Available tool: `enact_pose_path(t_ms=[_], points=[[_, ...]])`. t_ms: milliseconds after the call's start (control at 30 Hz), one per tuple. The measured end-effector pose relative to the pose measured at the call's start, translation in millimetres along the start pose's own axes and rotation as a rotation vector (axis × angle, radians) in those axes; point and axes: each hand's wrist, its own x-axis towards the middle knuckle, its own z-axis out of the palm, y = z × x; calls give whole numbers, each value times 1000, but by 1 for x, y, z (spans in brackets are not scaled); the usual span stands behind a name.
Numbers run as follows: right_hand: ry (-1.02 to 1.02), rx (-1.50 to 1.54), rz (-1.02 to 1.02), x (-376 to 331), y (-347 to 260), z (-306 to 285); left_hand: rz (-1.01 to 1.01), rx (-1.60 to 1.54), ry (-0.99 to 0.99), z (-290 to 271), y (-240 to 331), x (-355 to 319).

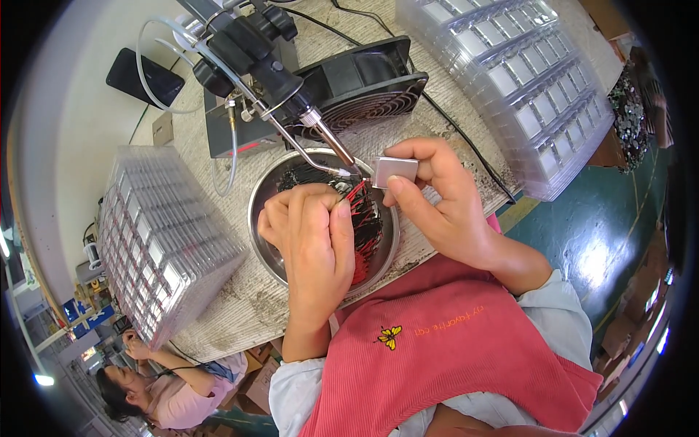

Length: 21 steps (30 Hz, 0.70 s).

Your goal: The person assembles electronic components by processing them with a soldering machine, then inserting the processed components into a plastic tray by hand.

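My right hand pinches a small flat silver battery cell between thumb and fingers, its wired edge facing left. In my left hand, closed thumb and fingers grip thin red and black wires, whose ends meet the cell's left edge. Just above that meeting point is the tip of a soldering iron, angled down from its stand. A thin solder feed tube ends beside the tip. Beneath my hands, a round metal bowl holds many loose red and black wires, partly hidden by my left hand.
A black fan stands behind the iron. Stacked clear trays with silver cells rise at the right; another tray stack is at the left. A black phone lies at the back left. A co-worker sits beyond the table's left end.
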Motion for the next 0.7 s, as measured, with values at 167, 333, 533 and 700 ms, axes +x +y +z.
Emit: enact_pose_path(t_ms=[167,333,533,700], points=[[46,30,-1,1,3,-3,-21,21,-15,-2,-1,-3],[-11,35,111,3,-4,-12,-56,2,61,-4,-9,-7],[-32,4,113,-1,-4,-5,-88,-61,116,-3,-5,-4],[-18,-12,84,0,-4,-1,-88,-78,109,-1,-2,-3]])
